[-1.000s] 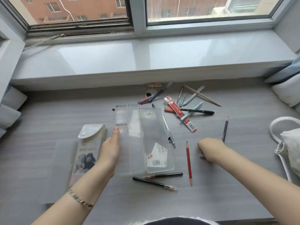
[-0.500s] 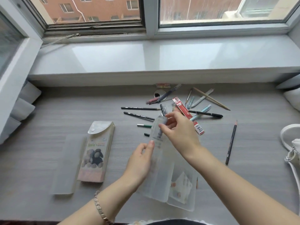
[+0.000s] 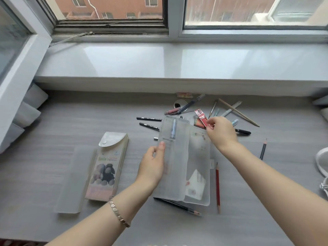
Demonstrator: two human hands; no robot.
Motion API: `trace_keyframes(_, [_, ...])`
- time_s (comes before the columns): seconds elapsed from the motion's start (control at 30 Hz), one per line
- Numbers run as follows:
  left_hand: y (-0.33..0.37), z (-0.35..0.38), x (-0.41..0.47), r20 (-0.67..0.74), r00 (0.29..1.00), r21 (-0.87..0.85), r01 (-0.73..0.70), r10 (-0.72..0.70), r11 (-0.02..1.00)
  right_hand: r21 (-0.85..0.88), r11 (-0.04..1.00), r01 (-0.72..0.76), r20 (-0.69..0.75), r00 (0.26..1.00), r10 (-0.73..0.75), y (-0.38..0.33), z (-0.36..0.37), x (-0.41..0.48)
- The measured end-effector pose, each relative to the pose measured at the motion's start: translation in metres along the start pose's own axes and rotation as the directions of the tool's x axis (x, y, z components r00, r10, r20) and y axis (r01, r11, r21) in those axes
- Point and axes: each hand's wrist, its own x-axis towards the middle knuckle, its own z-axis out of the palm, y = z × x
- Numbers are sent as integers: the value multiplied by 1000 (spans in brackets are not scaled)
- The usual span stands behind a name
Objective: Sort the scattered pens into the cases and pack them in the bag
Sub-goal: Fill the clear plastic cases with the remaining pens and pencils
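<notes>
1. The left hand (image 3: 152, 166) grips the left half of the clear plastic pencil case (image 3: 174, 157). Its thumb lies flat on top and its fingers are hidden underneath. The grip looks meant to steady the open case while the other hand loads it.
2. The right hand (image 3: 221, 134) pinches the near end of a flat red pack (image 3: 201, 116) between thumb and fingertips, just beyond the case's far right corner. It may be a lead refill, but the print is too small to read. I judge it is being lifted to go into the case.
3. The case lies open like a book in the middle of the grey table (image 3: 53, 130). A bluish pen (image 3: 173, 129) shows through the frosted left half, and a white card (image 3: 196, 181) sits in the right half.
4. A red pencil (image 3: 217, 187) lies just beside the case's right edge, and a dark pencil (image 3: 177, 206) is partly under its near edge. Two black pencils (image 3: 149, 119) lie past its far left corner.
5. Most of the loose pens (image 3: 188, 106) are heaped near the windowsill (image 3: 177, 63). A black pen (image 3: 243, 132) lies beyond the right hand, and a lone pencil (image 3: 263, 150) lies well apart to the right.
6. To the left, a printed case (image 3: 106, 171) with its snap flap closed lies touching a frosted flat case (image 3: 71, 180); neither is being handled. Only the strap of the white bag (image 3: 321, 166) shows at the right edge. Sorting looks to be at an early stage, and packing has not yet begun.
</notes>
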Motion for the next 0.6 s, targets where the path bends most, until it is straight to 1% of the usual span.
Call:
trace_keyframes(0.07, [0,-4,6,-32,999,-14,6,-6,1000,-249,968,35,117,993,-6,5,12,11])
trace_keyframes(0.1, [-2,-6,7,-47,999,-26,15,-16,1000,-340,938,60,150,989,-10,5,17,14])
trace_keyframes(0.13, [-3,-8,8,-61,998,-47,19,-22,999,-391,918,71,162,987,-7,6,21,15])
trace_keyframes(0.23, [-6,-14,12,-110,993,-96,27,-38,995,-426,901,82,142,990,-23,7,26,23])
trace_keyframes(0.3, [-6,-17,13,-128,989,-146,55,-74,988,-388,919,69,113,993,-27,7,25,24])
trace_keyframes(0.33, [-7,-17,15,-127,987,-177,76,-100,981,-338,940,39,86,996,-11,7,22,23])
trace_keyframes(0.4, [-8,-18,17,-132,982,-224,101,-133,969,-168,986,-11,28,999,16,4,12,19])
trace_keyframes(0.47, [-10,-17,18,-138,979,-246,114,-151,963,96,995,-16,2,1000,16,-5,-3,11])
trace_keyframes(0.5, [-11,-16,18,-141,977,-246,119,-157,962,252,968,-6,2,1000,6,-12,-11,4])
trace_keyframes(0.53, [-12,-16,18,-142,976,-243,125,-163,962,398,917,-10,24,1000,0,-22,-18,-5])
trace_keyframes(0.57, [-12,-14,18,-141,976,-241,128,-165,962,526,850,-30,76,997,-12,-33,-24,-17])
trace_keyframes(0.6, [-12,-13,17,-136,977,-239,129,-164,962,613,787,-62,152,988,-40,-43,-27,-30])
